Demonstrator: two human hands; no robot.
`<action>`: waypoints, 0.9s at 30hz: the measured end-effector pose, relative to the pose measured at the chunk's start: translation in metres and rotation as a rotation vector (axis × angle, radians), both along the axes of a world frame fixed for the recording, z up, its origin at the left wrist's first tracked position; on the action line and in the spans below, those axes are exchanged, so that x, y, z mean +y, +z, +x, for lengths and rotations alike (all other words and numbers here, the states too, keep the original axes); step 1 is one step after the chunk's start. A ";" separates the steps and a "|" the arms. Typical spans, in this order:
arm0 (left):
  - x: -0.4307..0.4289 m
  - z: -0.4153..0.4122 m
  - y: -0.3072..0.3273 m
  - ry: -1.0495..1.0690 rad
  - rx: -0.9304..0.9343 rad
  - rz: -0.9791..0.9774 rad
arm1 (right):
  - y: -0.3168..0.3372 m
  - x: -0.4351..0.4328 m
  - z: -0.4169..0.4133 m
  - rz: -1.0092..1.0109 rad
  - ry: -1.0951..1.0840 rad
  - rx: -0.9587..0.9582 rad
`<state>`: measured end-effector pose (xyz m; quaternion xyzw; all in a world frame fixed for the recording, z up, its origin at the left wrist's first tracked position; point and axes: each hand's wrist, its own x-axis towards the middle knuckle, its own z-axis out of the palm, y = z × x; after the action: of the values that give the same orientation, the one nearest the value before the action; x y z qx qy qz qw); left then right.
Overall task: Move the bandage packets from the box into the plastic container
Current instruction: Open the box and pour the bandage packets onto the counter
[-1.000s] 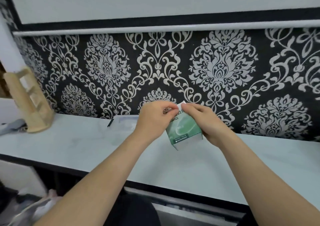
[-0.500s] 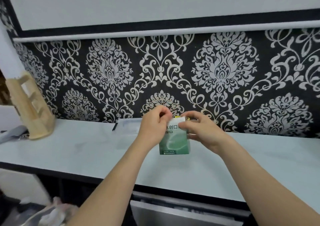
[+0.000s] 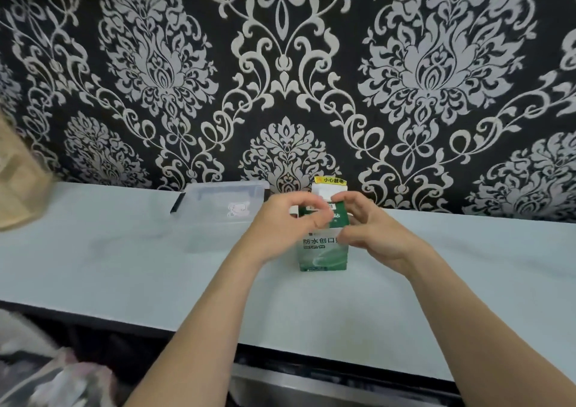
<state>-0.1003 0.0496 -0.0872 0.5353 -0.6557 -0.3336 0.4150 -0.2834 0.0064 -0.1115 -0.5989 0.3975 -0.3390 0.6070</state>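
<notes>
The green cardboard bandage box (image 3: 324, 258) stands upright on the pale countertop (image 3: 124, 266) between both hands, the left hand (image 3: 285, 227) pinching its top edge and the right hand (image 3: 375, 236) curled around its upper right side, with the clear plastic container (image 3: 223, 199) just behind to the left.

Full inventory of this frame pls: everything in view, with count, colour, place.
green-and-white cardboard box: 1, green and white, upright mid-countertop, top flap open
clear plastic container: 1, transparent, on countertop by wall, left of box
black strip: 1, black, at container's left end
white countertop: 1, white, spans frame
light wooden rack: 1, tan, left edge, blurred
black-and-silver damask wallpaper: 1, black and silver, behind countertop
left hand: 1, pinching at box top
right hand: 1, gripping box's right side
</notes>
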 end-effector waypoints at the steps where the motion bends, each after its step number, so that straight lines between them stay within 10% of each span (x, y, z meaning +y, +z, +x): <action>1: -0.002 0.001 -0.003 -0.057 -0.097 0.062 | -0.002 -0.003 -0.004 0.000 0.022 0.011; 4: -0.006 -0.005 -0.010 -0.059 -0.372 0.054 | -0.003 -0.009 -0.012 -0.017 0.111 0.063; 11: -0.009 -0.011 -0.006 0.098 -0.337 0.027 | -0.005 -0.007 -0.013 -0.134 0.048 0.175; 20: -0.018 -0.010 -0.012 0.352 0.317 0.095 | -0.003 -0.001 -0.014 -0.132 0.176 0.150; 27: -0.020 -0.021 -0.021 0.516 0.016 -0.199 | -0.001 0.003 -0.007 -0.111 0.023 0.057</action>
<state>-0.1215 0.0292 -0.1082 0.6389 -0.5238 -0.1549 0.5418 -0.2907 0.0090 -0.1130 -0.6455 0.3882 -0.3363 0.5652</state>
